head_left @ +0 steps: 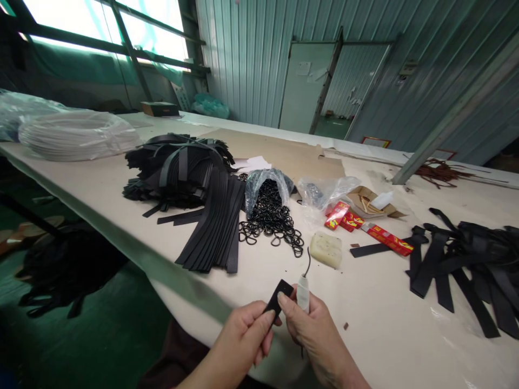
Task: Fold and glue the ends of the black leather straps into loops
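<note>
Black strap sits clamped between the left hand's fingers and the right hand's, whose fingers also grip a white-handled tool. The step looks like steadying the strap's end; using the tool would call for freeing the right thumb. Its long axis slants forward-right from the left fingers. Beyond the fingertips, a pale block rests on the counter.

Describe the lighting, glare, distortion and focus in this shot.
Head view: the window is blown out to white; the floor at left falls into deep green shadow; small glints show on the table at lower right; the picture looks stretched toward its edges, as with a wide lens; the left hand and right hand look reasonably sharp.
</note>
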`<state>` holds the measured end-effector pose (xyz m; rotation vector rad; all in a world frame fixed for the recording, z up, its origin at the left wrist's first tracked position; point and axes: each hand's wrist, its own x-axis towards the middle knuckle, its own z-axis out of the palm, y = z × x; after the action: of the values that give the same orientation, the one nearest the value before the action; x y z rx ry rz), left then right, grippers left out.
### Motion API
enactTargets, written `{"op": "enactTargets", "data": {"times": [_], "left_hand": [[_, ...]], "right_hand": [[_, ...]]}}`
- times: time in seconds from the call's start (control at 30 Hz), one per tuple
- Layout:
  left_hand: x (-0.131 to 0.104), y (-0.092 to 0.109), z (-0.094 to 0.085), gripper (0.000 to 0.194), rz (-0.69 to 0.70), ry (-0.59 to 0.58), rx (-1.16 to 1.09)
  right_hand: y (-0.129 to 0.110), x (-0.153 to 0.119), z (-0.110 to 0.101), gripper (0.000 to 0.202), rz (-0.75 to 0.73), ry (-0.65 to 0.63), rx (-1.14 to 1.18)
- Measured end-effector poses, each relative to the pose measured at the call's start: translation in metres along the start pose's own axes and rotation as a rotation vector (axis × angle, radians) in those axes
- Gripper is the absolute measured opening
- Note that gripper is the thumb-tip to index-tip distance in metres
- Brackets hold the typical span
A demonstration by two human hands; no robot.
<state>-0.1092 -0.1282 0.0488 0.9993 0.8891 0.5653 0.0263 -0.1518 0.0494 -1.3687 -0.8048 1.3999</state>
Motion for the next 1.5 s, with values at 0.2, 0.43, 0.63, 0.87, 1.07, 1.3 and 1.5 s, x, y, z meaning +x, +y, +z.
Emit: {"op": "enactTargets", "data": {"times": [0.2,0.43,0.63,0.87,1.07,1.3,1.5], "left_hand": [[-0.005,0.006,-0.004,0.033,-0.183,-0.291,-0.53],[0.012,0.018,-0.024,0.027,0.074,0.145,-0.23],[0.023,0.021,-0.037,0.029,0.084,0.337,-0.243],[0.027,0.02,-0.043,0.027,0.105,0.346,-0.244],[0.029,0.014,-0.037,0.025,0.14,0.323,-0.101],[0.017,0.016,-0.021,0.017,0.278,0.265,0.17],[0.014,0.015,-0.015,0.021,0.47,0.119,0.414]], "right_hand": [[-0.019,0.003,-0.01,0.035,-0.082,-0.384,-0.05],[-0.03,0.068,-0.012,0.027,-0.32,0.157,-0.869],[-0.02,0.116,-0.014,0.015,-0.339,0.174,-1.185],[-0.024,0.119,-0.005,0.008,-0.289,0.183,-1.249],[-0.05,0.082,0.002,0.012,-0.231,-0.027,-0.959],[-0.069,0.037,0.002,0.011,-0.172,-0.21,-0.761],[-0.073,0.025,-0.011,0.011,-0.247,-0.316,-0.787]]}}
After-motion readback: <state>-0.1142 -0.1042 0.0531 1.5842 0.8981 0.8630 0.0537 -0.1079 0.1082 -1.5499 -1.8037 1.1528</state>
